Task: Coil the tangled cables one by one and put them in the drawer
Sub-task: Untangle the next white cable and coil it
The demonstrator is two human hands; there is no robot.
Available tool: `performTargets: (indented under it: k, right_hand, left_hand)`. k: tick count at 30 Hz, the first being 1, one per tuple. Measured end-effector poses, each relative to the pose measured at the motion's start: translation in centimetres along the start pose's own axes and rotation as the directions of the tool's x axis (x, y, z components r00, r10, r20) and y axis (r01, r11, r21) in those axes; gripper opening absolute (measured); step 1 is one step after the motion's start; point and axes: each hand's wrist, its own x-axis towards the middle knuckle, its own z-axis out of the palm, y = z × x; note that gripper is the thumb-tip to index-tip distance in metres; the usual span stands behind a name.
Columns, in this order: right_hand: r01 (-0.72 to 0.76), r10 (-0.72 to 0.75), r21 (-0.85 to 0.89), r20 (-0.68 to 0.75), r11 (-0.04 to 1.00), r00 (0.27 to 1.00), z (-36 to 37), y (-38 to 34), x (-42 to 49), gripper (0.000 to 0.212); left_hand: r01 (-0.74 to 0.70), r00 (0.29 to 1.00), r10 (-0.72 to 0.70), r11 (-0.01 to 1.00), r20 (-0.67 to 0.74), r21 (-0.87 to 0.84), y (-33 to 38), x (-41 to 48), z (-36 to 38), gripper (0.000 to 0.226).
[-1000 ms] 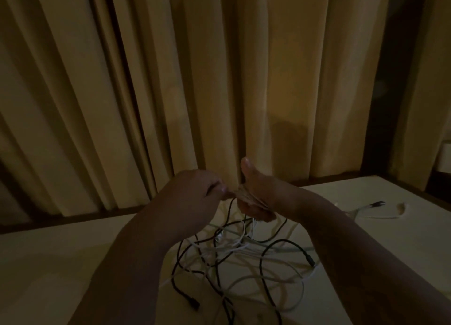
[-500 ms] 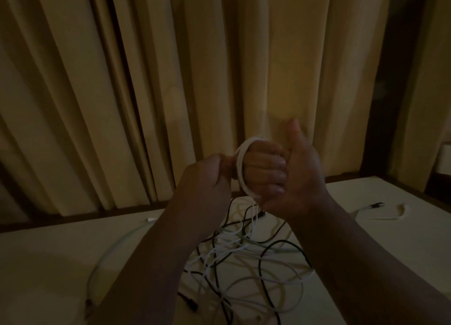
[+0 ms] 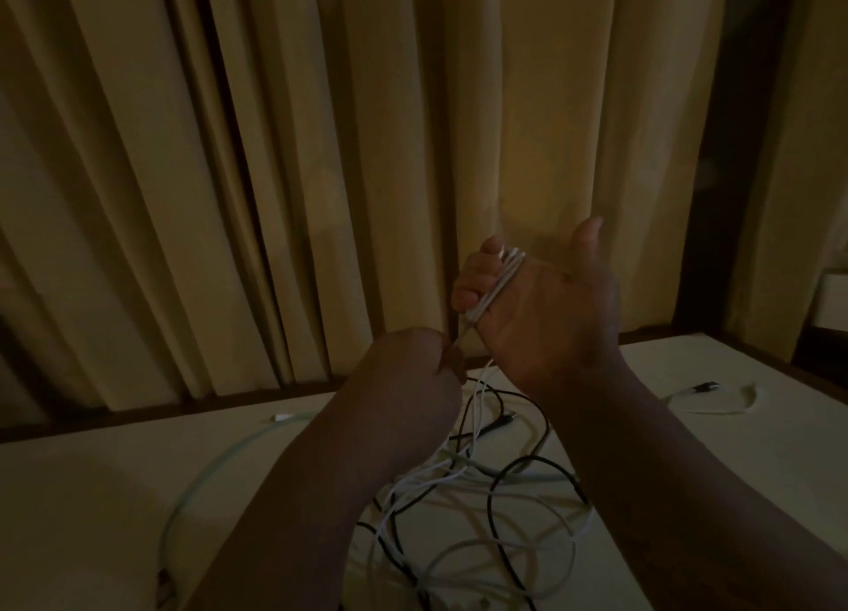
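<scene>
A white cable (image 3: 498, 284) is wound in several turns around the fingers of my right hand (image 3: 546, 307), which is raised above the table with the thumb up. My left hand (image 3: 404, 372) is lower and to the left, pinching the free run of that same white cable just below the coil. From there the cable drops into a tangle of white and black cables (image 3: 477, 509) lying on the pale table (image 3: 92, 495) under my forearms. No drawer is in view.
A pale green cable (image 3: 206, 468) curves over the table's left part, ending in a white plug near the back edge. A separate white cable with a dark plug (image 3: 702, 392) lies at the back right. Yellow curtains (image 3: 275, 151) hang close behind the table.
My right hand has turned, so its back faces me with the coil across the fingers. My left hand has dropped lower, drawing the cable down from the coil.
</scene>
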Motion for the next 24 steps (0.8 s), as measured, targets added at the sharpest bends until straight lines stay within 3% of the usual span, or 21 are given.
performTargets:
  k: [6, 9, 12, 14, 16, 18, 20, 22, 24]
  right_hand:
    - [0.044, -0.101, -0.271, -0.201, 0.962, 0.974, 0.7, -0.3, 0.4, 0.076]
    - [0.02, -0.164, -0.474, -0.265, 0.88, 0.95, 0.0, -0.2, 1.7, 0.071]
    - [-0.07, -0.217, -0.719, -0.299, 0.691, 0.929, -1.7, 1.0, 3.1, 0.056]
    - [-0.083, -0.247, -0.913, -0.194, 0.399, 0.949, -3.1, 1.6, 2.5, 0.05]
    - [-0.003, -0.193, -0.992, -0.027, 0.123, 0.981, -3.8, 1.9, 1.1, 0.057]
    - [0.051, -0.086, -0.998, 0.053, -0.025, 0.995, -4.3, 1.8, 0.2, 0.063]
    - [-0.02, 0.032, -0.992, -0.024, -0.122, 0.999, -4.5, 1.4, 0.4, 0.07]
    - [-0.189, 0.146, -0.974, -0.207, -0.127, 0.967, -4.8, 0.9, 0.6, 0.082]
    - [-0.334, 0.3, -0.943, -0.32, -0.006, 0.899, -5.1, 0.3, 0.6, 0.09]
  left_hand:
    - [-0.017, 0.997, 0.016, 1.0, 0.075, 0.011, -0.1, 0.0, -0.8, 0.028]
    - [-0.003, 0.997, 0.0, 0.999, 0.074, 0.035, -0.1, 0.1, -1.1, 0.027]
    - [-0.027, 0.999, 0.021, 0.988, 0.042, 0.15, -0.4, 0.1, -1.2, 0.023]
    - [-0.061, 0.998, 0.061, 0.971, 0.008, 0.231, -0.7, 0.2, -1.2, 0.024]
    - [-0.079, 0.997, 0.083, 0.968, -0.008, 0.238, -1.1, 0.3, -1.2, 0.023]
    - [-0.099, 0.994, 0.105, 0.973, -0.016, 0.21, -1.6, 0.5, -0.9, 0.023]
    - [-0.147, 0.986, 0.159, 0.97, -0.047, 0.192, -2.1, 0.8, -0.5, 0.021]
    - [-0.203, 0.97, 0.219, 0.968, -0.108, 0.149, -2.7, 1.2, -0.5, 0.017]
    - [-0.242, 0.955, 0.25, 0.968, -0.162, 0.066, -3.2, 1.4, -0.8, 0.014]
